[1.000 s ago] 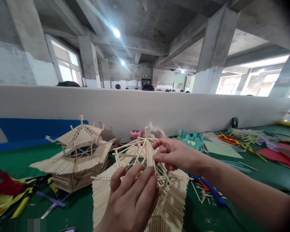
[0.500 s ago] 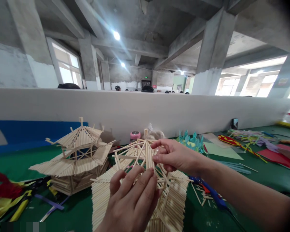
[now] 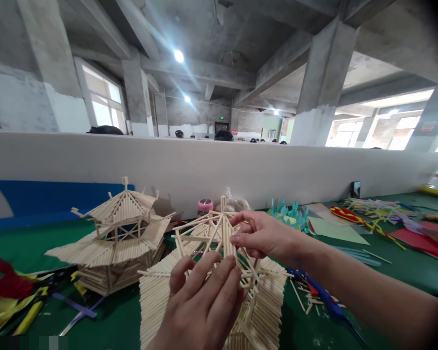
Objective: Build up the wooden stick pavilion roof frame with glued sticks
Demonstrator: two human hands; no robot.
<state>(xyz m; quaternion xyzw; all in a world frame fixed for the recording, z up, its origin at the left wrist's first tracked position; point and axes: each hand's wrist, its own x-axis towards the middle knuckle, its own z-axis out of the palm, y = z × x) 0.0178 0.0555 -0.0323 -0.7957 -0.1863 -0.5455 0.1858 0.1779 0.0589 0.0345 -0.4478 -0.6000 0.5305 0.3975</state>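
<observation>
- In the head view, a stick model [image 3: 155, 301] stands near the person, on the green table [image 3: 295, 333], with both hands on its upper part.
- Its wide lower roof looks largely covered, with sticks laid side by side; the hands hide part of it.
- The upper roof is less advanced: a short post [image 3: 223, 203] tops it, thin ribs slope down from there, and open gaps show between the ribs on the left.
- One narrow run of sticks [image 3: 227, 238] lies close together below the post, so covering appears begun there; the other visible sections seem left to fill.
- The left hand [image 3: 206, 299] lies over the front of the upper roof, fingers fairly close together, fingertips at the run's lower end; whether it grips anything cannot be told.
- The right hand [image 3: 257, 233] has thumb and forefinger a little apart against the run's right side; a grip on a single stick cannot be confirmed.
- A second model [image 3: 122, 238], left of the first, has visibly fuller roofs on both tiers.
- Loose sticks [image 3: 309, 307] lie to the right, beside a blue corded tool [image 3: 324, 295].
</observation>
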